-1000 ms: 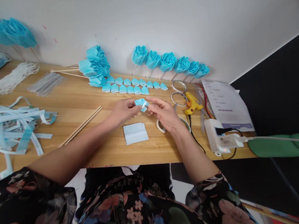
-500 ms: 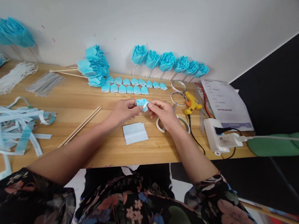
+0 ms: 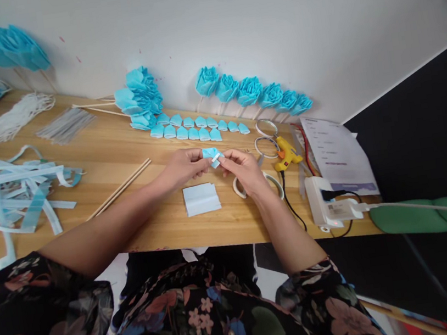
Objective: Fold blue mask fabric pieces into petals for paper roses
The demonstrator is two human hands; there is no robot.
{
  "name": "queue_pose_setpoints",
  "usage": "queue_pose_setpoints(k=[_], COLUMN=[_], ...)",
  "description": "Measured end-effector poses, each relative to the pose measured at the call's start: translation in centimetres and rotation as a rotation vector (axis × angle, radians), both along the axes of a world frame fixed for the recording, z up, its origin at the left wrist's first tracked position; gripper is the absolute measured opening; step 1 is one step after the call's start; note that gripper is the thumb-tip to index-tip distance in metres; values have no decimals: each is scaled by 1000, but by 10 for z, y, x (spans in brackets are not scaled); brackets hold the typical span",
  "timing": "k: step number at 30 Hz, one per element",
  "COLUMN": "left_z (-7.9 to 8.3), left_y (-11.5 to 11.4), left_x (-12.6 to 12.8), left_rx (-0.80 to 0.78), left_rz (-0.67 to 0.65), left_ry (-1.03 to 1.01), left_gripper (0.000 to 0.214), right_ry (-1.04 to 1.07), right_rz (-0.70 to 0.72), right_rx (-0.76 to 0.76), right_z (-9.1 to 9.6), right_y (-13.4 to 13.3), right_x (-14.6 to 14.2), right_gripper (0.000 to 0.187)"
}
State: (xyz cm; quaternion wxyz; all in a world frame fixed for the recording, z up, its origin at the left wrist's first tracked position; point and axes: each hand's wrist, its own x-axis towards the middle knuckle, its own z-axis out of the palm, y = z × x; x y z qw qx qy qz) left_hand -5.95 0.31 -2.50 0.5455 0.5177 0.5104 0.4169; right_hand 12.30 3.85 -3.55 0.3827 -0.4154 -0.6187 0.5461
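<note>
Both of my hands meet above the middle of the wooden table [image 3: 129, 147], pinching one small folded blue petal [image 3: 210, 154]. My left hand [image 3: 184, 166] grips its left side with closed fingers. My right hand [image 3: 243, 169] pinches its right side, where a pale strip sticks out. Just below the hands lies a small stack of white-blue squares [image 3: 201, 199]. Behind them sit two rows of finished blue petals [image 3: 199, 128].
A tape roll [image 3: 269, 181] lies under my right wrist, with wire rings [image 3: 264, 128], a yellow glue gun [image 3: 287, 153], a power strip [image 3: 326, 205] and a paper sheet [image 3: 336, 154] to the right. Wooden sticks [image 3: 120, 188], cut blue strips [image 3: 14, 191] and blue paper flowers [image 3: 252, 91] lie around.
The hands have barely moved; my fingers have shifted slightly on the petal, which stays pinched between them.
</note>
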Motion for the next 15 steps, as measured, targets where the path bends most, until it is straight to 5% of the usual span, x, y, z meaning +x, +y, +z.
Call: queue_pose_setpoints(k=[15], left_z=[3], left_y=[-2], left_x=[2], left_rx=[-21], left_rz=[-36], left_ry=[-48], left_gripper=[20], right_ry=[-22], right_rz=[12], right_rx=[8], right_z=[-1], right_y=[-1], right_x=[0], right_gripper=[35])
